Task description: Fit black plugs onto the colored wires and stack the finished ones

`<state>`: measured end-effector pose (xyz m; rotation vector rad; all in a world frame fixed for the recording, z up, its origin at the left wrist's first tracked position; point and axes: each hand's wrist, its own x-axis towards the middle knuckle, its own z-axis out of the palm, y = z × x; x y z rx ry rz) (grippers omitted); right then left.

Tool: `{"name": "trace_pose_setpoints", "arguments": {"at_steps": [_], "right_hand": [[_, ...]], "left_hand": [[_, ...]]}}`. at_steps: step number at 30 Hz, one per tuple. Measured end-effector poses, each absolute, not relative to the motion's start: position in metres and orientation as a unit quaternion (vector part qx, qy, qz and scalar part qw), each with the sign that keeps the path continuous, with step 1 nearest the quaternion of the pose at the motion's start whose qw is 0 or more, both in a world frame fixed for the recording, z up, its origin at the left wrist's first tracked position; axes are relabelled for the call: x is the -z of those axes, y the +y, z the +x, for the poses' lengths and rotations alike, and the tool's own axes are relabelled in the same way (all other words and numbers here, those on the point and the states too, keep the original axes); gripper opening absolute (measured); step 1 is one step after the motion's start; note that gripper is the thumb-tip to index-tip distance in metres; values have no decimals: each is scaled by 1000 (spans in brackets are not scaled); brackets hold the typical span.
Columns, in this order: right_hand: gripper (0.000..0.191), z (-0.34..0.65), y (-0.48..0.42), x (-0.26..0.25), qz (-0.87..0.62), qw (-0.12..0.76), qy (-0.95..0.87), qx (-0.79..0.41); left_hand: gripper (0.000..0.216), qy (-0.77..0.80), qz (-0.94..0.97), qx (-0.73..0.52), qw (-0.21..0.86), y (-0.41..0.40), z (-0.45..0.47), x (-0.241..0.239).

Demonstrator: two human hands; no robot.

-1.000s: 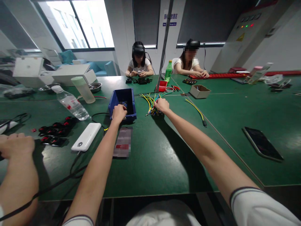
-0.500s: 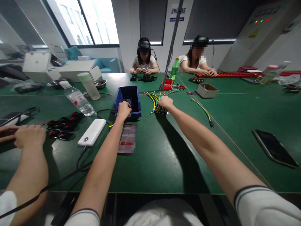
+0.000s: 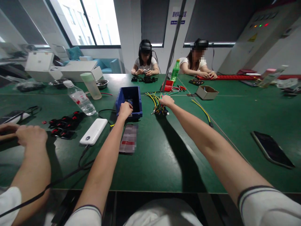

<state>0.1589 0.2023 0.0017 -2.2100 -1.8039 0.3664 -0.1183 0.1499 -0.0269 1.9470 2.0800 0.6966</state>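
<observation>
My left hand reaches over the front edge of a blue plastic bin. Its fingers are curled inward, and whatever is between them is hidden. Small dark blue parts lie inside the bin. On the table to the right, my right hand is closed on a bundle of yellow-green cables with metal ring ends toward me. How many cables it grips cannot be made out. A single yellow-green cable with a dark end lies farther right.
A phone and white power bank lie nearby, with a black cord crossing left. Left stand a water bottle and dark packets. A co-worker's arm rests at left. A metal pole rises behind the cables; a cardboard box stands right.
The view has shifted slightly. Both my hands stay at nearly the same places, the left at the bin and the right on the cables.
</observation>
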Motion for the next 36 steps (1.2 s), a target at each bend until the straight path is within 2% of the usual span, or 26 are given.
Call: {"name": "trace_pose_setpoints", "arguments": {"at_steps": [15,29,32,36], "right_hand": [[30,198,153,-13,-693,224,-651,-216],[3,222,52,14,-611,390,-593,-351],[3,221,34,21,-570,458,-534,-425],[14,217,18,31,-520,517,-479,-483]], "left_hand": [[24,687,683,-218,117,160,-122,30],[25,701,679,-200,88,161,-121,32],[25,696,683,-205,86,161,-121,31],[27,685,692,-214,85,160,-121,30]]}}
